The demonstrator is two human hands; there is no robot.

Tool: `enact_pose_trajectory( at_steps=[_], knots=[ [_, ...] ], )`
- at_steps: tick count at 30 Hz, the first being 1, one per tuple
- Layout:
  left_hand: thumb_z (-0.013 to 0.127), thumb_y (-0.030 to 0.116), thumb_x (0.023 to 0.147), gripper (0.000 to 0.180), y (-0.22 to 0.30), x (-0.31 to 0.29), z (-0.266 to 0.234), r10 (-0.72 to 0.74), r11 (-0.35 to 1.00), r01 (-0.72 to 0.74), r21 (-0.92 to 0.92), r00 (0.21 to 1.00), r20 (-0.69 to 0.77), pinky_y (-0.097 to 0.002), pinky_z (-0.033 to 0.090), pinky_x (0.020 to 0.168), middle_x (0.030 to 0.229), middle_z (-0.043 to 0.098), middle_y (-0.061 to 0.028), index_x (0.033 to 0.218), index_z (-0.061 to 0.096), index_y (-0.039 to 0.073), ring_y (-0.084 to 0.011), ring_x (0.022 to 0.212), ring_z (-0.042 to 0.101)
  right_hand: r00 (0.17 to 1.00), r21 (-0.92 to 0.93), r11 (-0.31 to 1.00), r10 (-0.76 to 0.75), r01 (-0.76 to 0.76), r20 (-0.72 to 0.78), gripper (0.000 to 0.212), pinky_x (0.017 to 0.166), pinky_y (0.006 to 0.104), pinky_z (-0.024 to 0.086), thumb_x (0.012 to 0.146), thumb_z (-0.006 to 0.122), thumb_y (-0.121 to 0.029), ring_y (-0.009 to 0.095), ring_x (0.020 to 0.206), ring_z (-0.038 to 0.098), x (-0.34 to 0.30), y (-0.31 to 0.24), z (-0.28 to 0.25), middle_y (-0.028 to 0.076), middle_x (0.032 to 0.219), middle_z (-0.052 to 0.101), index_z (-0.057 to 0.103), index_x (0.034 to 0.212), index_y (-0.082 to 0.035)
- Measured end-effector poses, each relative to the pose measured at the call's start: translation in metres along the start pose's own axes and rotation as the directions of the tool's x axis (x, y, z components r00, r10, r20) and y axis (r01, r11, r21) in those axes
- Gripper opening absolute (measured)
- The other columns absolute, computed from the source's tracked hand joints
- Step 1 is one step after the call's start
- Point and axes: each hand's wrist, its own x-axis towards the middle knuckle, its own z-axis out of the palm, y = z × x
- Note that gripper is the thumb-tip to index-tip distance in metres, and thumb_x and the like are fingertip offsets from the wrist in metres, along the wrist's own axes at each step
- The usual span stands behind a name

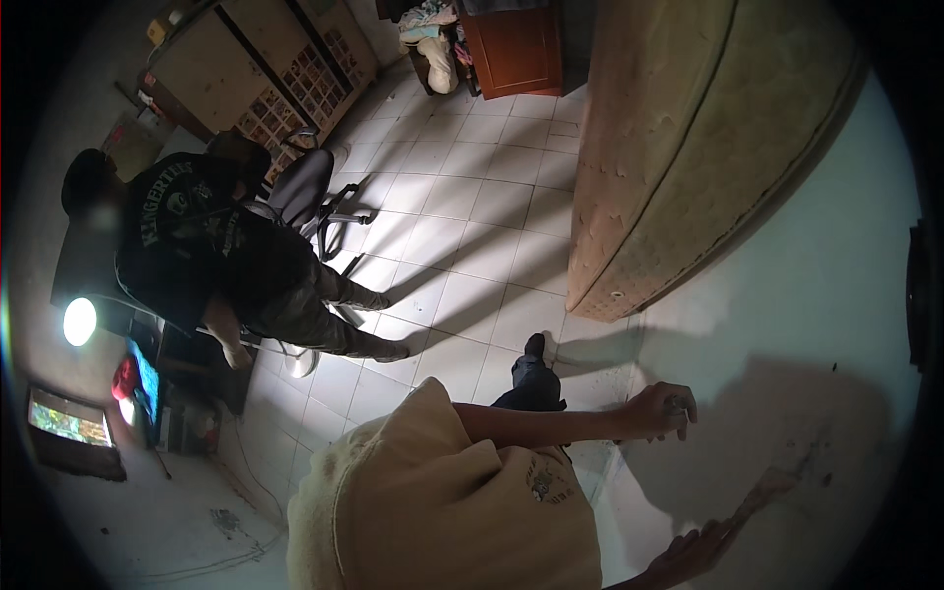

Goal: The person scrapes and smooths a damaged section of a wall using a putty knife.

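My left hand [657,411] is closed in front of the white wall, its fingers curled round something small and greyish that I cannot make out. Lower down, my right hand [693,553] is in shadow and reaches toward the wall. A thin, flat, brownish tool [767,489] extends from its fingers to the wall surface; its exact kind is too dim to tell. Dark marks [811,460] and a rough patch show on the wall beside the tool's tip. My cream shirt [472,511] fills the bottom of the view.
A bare mattress [678,147] leans against the wall. Another person [216,246] in dark clothes stands at the left beside an office chair [305,192]. Behind are a lit lamp [81,322], a screen [146,379] and a wooden cabinet [513,49]. White tiles cover the floor [462,202].
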Motion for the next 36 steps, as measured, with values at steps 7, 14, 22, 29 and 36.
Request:
enact_pose_trajectory(
  at_steps=[7, 14, 22, 29, 36],
  knots=[
    [0.052, 0.013, 0.082, 0.012, -0.002, -0.007, -0.002, -0.024, 1.0, 0.024, 0.002, 1.0, -0.011, -0.0196, 0.046, 0.049, 0.074, 0.063, -0.0037, 0.091, 0.054, 0.005, -0.0063, 0.059, 0.056, 0.999, 0.066, 0.997, 0.034, -0.037, 0.04, 0.045, 0.073, 0.0249, 0.041, 0.089, 0.049, -0.025, 0.011, 0.094, 0.051, 0.053, 0.041, 0.026, 0.006, 0.109, 0.053, 0.044, 0.129, -0.007],
    [0.051, 0.015, 0.084, 0.012, -0.002, 0.004, -0.01, 0.035, 0.999, -0.035, 0.023, 0.999, -0.008, -0.019, 0.044, 0.047, 0.076, 0.062, -0.0033, 0.092, 0.053, 0.006, -0.0057, 0.06, 0.055, 0.992, 0.089, 0.988, -0.129, 0.129, -0.004, 0.045, 0.056, 0.0162, 0.037, 0.088, 0.051, -0.023, 0.004, 0.076, 0.047, 0.06, 0.034, 0.03, 0.003, 0.099, 0.052, 0.044, 0.13, -0.007],
    [0.052, 0.014, 0.083, 0.014, -0.003, 0.006, -0.012, 0.012, 1.0, -0.013, -0.022, 0.999, -0.032, -0.0201, 0.045, 0.048, 0.074, 0.062, -0.0041, 0.092, 0.053, 0.005, -0.0067, 0.059, 0.055, 0.999, -0.013, 0.999, 0.045, -0.046, -0.007, 0.043, 0.051, 0.0182, 0.038, 0.088, 0.05, -0.026, 0.008, 0.071, 0.048, 0.043, 0.02, 0.025, 0.01, 0.114, 0.052, 0.046, 0.128, -0.009],
    [0.053, 0.013, 0.08, 0.015, 0.002, 0.008, -0.006, 0.003, 1.0, -0.004, -0.026, 0.999, -0.048, -0.0205, 0.045, 0.048, 0.072, 0.062, -0.0037, 0.091, 0.053, 0.004, -0.0072, 0.057, 0.054, 0.998, 0.093, 0.994, -0.053, 0.05, 0.028, 0.046, 0.037, 0.0157, 0.02, 0.086, 0.054, -0.012, -0.001, 0.048, 0.026, 0.065, -0.014, 0.059, -0.006, 0.068, 0.037, 0.044, 0.131, -0.01],
    [0.055, 0.013, 0.078, 0.015, -0.001, 0.01, -0.005, 0.031, 0.998, -0.036, -0.047, 0.996, -0.087, -0.0198, 0.044, 0.048, 0.072, 0.062, -0.0026, 0.09, 0.054, 0.005, -0.0069, 0.057, 0.054, 0.995, 0.116, 0.988, -0.102, 0.1, 0.013, 0.046, 0.035, 0.0159, 0.019, 0.086, 0.055, -0.009, -0.002, 0.045, 0.025, 0.03, -0.01, 0.046, -0.006, 0.066, 0.04, 0.044, 0.131, -0.009]
  ],
)
